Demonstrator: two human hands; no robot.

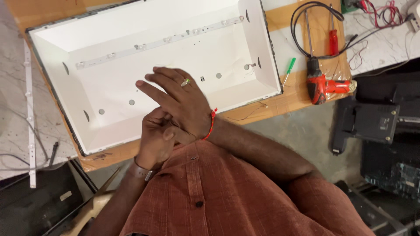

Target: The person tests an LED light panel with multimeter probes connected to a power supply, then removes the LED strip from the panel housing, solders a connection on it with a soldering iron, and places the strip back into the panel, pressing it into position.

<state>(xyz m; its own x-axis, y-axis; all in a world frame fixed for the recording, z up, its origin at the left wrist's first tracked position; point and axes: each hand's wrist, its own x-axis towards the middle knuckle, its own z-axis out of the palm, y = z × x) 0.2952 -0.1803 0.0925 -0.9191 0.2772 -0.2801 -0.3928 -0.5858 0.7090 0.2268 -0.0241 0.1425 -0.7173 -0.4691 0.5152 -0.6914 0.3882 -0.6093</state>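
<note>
Head view, looking down: the right hand point(177, 102), fingers spread flat and holding nothing, lies across the left hand point(156, 137), loosely curled, apparently empty. Both hover over one white backlight tray point(262, 65) holding one LED strip point(157, 43). Right, on the tabletop point(302, 94): one red drill point(321, 83), two screwdrivers, red point(333, 37) and green point(288, 70).

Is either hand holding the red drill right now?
No: the red drill lies on the table edge, apart from the right hand and left hand.

brown table point(302, 94), white panel tray point(267, 65), red drill point(321, 83), screwdrivers point(333, 37)
</note>
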